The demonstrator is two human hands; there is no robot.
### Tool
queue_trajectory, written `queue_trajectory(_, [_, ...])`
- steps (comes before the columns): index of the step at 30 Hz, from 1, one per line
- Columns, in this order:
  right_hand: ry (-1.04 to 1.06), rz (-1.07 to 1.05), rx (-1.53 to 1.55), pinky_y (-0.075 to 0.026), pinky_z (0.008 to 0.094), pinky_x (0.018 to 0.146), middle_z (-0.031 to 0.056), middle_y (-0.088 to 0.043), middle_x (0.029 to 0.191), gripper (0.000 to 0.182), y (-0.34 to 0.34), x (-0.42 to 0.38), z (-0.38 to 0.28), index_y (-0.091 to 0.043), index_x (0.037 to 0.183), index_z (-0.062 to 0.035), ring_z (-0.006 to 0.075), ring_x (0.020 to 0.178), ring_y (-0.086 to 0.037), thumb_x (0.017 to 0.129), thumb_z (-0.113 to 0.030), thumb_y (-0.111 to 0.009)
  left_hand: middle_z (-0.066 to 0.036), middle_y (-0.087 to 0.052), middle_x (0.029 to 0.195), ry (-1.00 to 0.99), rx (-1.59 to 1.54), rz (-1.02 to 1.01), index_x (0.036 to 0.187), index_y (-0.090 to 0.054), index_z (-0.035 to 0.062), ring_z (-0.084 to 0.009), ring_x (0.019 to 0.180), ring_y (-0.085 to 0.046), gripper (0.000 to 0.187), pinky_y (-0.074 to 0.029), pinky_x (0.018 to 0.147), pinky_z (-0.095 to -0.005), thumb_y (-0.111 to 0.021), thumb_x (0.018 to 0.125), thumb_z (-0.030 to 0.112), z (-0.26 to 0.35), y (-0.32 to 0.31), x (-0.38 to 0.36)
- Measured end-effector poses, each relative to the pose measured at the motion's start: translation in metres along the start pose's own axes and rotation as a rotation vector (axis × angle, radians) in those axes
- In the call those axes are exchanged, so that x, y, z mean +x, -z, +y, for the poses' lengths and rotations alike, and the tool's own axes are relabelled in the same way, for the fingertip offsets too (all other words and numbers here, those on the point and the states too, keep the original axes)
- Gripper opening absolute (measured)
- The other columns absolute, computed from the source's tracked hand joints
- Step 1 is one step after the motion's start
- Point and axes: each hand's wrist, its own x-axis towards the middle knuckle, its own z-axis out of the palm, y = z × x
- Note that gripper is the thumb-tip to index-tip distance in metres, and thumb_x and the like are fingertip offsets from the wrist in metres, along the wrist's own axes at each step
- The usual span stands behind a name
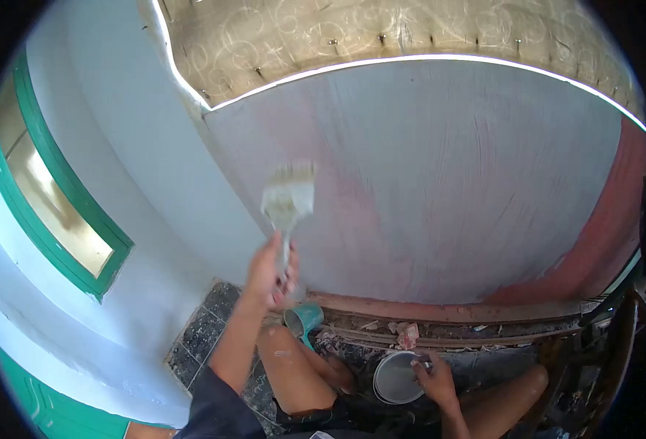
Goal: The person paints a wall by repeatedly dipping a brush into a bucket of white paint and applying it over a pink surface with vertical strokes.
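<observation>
My left hand [273, 272] is wrapped round the handle of a wide paintbrush [288, 201], raised bristles up in front of a large panel [440, 175]. The panel is coated in pale grey over pink, with streaks, and stays red at its right end. The brush is slightly blurred, and I cannot tell whether its bristles touch the panel. Low on the right, my right hand [436, 379] grips the rim of a white bucket [399, 377], which holds greyish liquid.
A teal dipper [304, 320] lies by my knee. Wooden strips and debris [367, 333] run along the panel's foot. On the left are a pale wall [147, 183] and a green-framed window [111, 263]. Dark wooden furniture [615, 351] stands at the right. Patterned fabric [381, 36] hangs above.
</observation>
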Motion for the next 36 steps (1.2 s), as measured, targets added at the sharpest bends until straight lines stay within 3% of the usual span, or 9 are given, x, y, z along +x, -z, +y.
queue_trajectory(3, [-0.039,-0.070,0.025,-0.055,0.0341,0.062,0.0170,-0.067,0.097,0.034,-0.003,0.001,0.020,-0.057,0.114,0.0014,0.0217,0.069,-0.069,0.088,-0.019,-0.066,-0.001,-0.050,0.058,-0.220,0.082,-0.252,0.096,-0.052,0.0087,-0.0143,0.040,-0.047,0.040,-0.037,0.036,-0.0259,-0.042,0.099,0.048,0.066,-0.021,0.027])
queue_trajectory(8, [-0.095,-0.099,0.087,-0.055,0.0330,0.060,0.0175,-0.067,0.094,0.032,-0.006,-0.001,-0.006,-0.058,0.111,0.0030,0.0207,0.068,-0.070,0.088,-0.018,-0.066,-0.002,-0.048,0.057,-0.348,0.236,-0.252,0.093,-0.051,0.0060,-0.0157,0.043,-0.048,0.041,-0.037,0.039,-0.0278,-0.040,0.100,0.045,0.123,-0.064,0.078])
queue_trajectory(15, [0.004,-0.076,0.036,-0.052,0.0289,0.053,0.0146,-0.064,0.097,0.034,0.001,-0.001,0.011,-0.055,0.118,0.0017,0.0166,0.062,-0.065,0.088,-0.011,-0.065,0.002,-0.049,0.061,-0.133,0.053,-0.174,0.092,-0.051,0.0101,-0.0076,0.044,-0.044,0.037,-0.035,0.037,-0.0214,-0.043,0.100,0.046,0.033,-0.040,0.095])
queue_trajectory(17, [-0.006,-0.100,0.053,-0.053,0.0292,0.053,0.0147,-0.064,0.097,0.034,0.001,0.000,0.013,-0.055,0.116,0.0026,0.0166,0.062,-0.065,0.088,-0.012,-0.066,-0.001,-0.049,0.059,0.020,0.033,-0.097,0.093,-0.051,0.0071,-0.0119,0.042,-0.047,0.039,-0.038,0.037,-0.0247,-0.042,0.100,0.045,-0.003,-0.032,0.086])
queue_trajectory(20, [-0.015,-0.111,0.049,-0.052,0.0298,0.052,0.0151,-0.065,0.097,0.033,0.003,-0.003,0.010,-0.056,0.114,0.0036,0.0165,0.061,-0.065,0.087,-0.013,-0.066,0.000,-0.050,0.059,-0.053,0.154,-0.129,0.094,-0.051,0.0075,-0.0106,0.041,-0.046,0.038,-0.038,0.036,-0.0243,-0.042,0.100,0.044,-0.018,-0.032,0.063])
queue_trajectory(23, [-0.008,-0.096,0.057,-0.052,0.0303,0.052,0.0153,-0.066,0.096,0.033,0.003,-0.004,0.012,-0.056,0.113,0.0045,0.0168,0.061,-0.065,0.087,-0.013,-0.066,0.001,-0.049,0.059,-0.161,-0.008,-0.030,0.094,-0.051,0.0075,-0.0109,0.040,-0.044,0.038,-0.035,0.035,-0.0238,-0.043,0.100,0.044,0.034,-0.053,0.055])
queue_trajectory(27, [-0.049,-0.124,0.062,-0.052,0.0307,0.052,0.0162,-0.066,0.094,0.033,-0.001,-0.001,0.003,-0.056,0.111,0.0058,0.0176,0.060,-0.066,0.087,-0.013,-0.066,0.002,-0.048,0.058,-0.420,0.134,-0.309,0.093,-0.051,0.0075,-0.0090,0.040,-0.042,0.037,-0.034,0.035,-0.0230,-0.044,0.099,0.043,0.122,-0.062,0.073])
queue_trajectory(29, [-0.073,-0.129,0.081,-0.052,0.0310,0.052,0.0166,-0.067,0.093,0.032,0.001,-0.003,-0.014,-0.056,0.110,0.0063,0.0180,0.060,-0.066,0.086,-0.014,-0.066,0.002,-0.048,0.059,-0.325,0.055,-0.266,0.092,-0.052,0.0083,-0.0085,0.041,-0.042,0.036,-0.034,0.036,-0.0226,-0.045,0.099,0.043,0.125,-0.058,0.093])
queue_trajectory(36, [0.053,-0.093,-0.022,-0.052,0.0314,0.053,0.0164,-0.067,0.094,0.034,-0.004,-0.002,0.018,-0.057,0.111,0.0055,0.0188,0.060,-0.067,0.086,-0.016,-0.067,0.001,-0.048,0.058,0.060,-0.067,-0.069,0.090,-0.051,0.0098,-0.0095,0.041,-0.044,0.038,-0.035,0.035,-0.0237,-0.047,0.098,0.046,-0.038,-0.022,0.099])
